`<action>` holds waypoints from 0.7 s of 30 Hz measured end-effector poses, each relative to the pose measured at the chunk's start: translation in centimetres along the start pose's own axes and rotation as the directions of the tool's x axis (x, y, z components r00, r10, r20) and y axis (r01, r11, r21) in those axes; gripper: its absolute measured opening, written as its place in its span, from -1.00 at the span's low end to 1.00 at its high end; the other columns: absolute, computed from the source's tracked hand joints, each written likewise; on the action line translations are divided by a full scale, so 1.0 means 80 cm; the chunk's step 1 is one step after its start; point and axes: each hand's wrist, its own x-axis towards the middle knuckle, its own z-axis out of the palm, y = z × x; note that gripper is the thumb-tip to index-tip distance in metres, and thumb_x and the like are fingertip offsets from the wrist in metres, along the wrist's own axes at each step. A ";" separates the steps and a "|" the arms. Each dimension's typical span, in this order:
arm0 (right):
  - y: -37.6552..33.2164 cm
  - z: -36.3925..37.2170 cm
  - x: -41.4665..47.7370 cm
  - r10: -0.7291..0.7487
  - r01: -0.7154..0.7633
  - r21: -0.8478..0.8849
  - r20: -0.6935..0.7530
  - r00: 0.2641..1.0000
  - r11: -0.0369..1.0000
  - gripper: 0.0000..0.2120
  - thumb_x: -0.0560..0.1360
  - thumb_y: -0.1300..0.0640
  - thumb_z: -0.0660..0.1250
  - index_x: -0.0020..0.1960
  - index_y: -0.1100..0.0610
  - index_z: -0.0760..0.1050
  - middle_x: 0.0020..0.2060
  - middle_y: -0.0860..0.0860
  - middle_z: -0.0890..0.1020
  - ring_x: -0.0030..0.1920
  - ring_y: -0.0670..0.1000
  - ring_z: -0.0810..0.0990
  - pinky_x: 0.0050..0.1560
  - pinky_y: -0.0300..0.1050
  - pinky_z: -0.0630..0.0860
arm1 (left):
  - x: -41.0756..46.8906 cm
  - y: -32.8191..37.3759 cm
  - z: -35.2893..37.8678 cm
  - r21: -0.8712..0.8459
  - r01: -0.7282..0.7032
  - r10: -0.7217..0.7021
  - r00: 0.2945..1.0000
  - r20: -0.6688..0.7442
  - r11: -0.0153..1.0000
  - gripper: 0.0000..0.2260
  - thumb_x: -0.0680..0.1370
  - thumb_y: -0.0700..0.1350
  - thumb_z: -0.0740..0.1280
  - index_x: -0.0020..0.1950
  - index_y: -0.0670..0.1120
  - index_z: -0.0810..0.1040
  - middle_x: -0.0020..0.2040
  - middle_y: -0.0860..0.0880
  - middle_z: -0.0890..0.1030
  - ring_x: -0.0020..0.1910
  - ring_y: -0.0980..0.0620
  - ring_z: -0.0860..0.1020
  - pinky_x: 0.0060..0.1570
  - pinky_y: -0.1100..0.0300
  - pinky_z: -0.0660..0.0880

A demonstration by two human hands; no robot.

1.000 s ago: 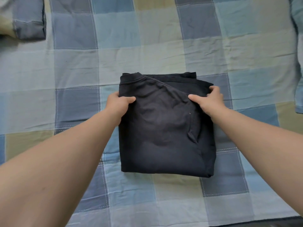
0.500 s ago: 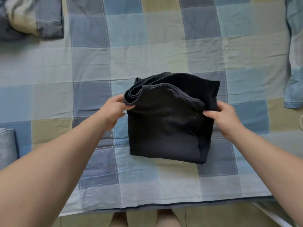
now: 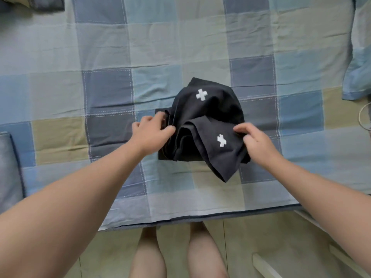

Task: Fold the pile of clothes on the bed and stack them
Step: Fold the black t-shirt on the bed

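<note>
A black garment [image 3: 208, 115] with two white cross marks lies bunched and partly doubled over in the middle of the checked bedspread [image 3: 104, 57]. My left hand [image 3: 149, 131] grips its left edge, thumb on top of the cloth. My right hand [image 3: 254, 140] pinches the right side, close to the lower white cross. A loose flap hangs toward the front edge of the bed. The lower layers of the garment are hidden under the top fold.
A folded grey-blue item [image 3: 9, 169] sits at the left edge of the bed. Another folded piece [image 3: 48, 3] shows at the top left. A light blue cloth [image 3: 359, 65] lies at the right. The bed's front edge [image 3: 180, 217] runs above my legs and the floor.
The flat folded garment has been lifted and turned over toward me, so the white crosses now show. Both hands came nearer the bed's front edge. The view has tilted down.
</note>
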 end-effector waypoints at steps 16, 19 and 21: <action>-0.033 -0.021 0.046 0.138 -0.157 0.141 0.134 0.981 0.978 -0.79 0.61 0.14 0.24 0.04 0.10 0.67 -0.10 -0.09 0.72 -0.04 -0.11 0.65 0.11 -0.21 0.49 | 0.088 0.158 -0.015 -0.555 0.046 0.043 0.988 0.146 0.831 -0.90 0.45 -0.17 0.48 -0.08 -0.05 0.61 -0.18 -0.03 0.68 -0.12 -0.04 0.65 -0.14 0.24 0.57; -0.035 -0.048 0.069 0.392 -0.392 0.576 0.132 0.910 0.717 -0.55 0.67 -0.21 0.05 0.15 0.10 0.54 -0.08 0.12 0.73 -0.06 0.08 0.71 0.07 -0.08 0.54 | 0.078 0.173 0.008 -0.191 -0.367 0.373 0.928 -0.008 0.910 -0.85 0.46 -0.16 0.33 -0.01 -0.02 0.61 -0.14 -0.01 0.67 -0.08 -0.07 0.62 -0.14 0.16 0.52; -0.035 -0.063 0.084 0.452 -0.518 0.607 0.275 0.848 0.602 -0.36 0.55 -0.44 0.03 0.24 0.05 0.48 0.04 0.13 0.72 0.05 0.17 0.70 0.11 0.05 0.55 | 0.070 0.168 0.023 0.127 -0.542 0.538 0.841 0.068 0.831 -0.75 0.48 -0.16 0.28 0.13 0.00 0.58 -0.03 -0.02 0.65 0.01 -0.13 0.60 -0.07 0.04 0.52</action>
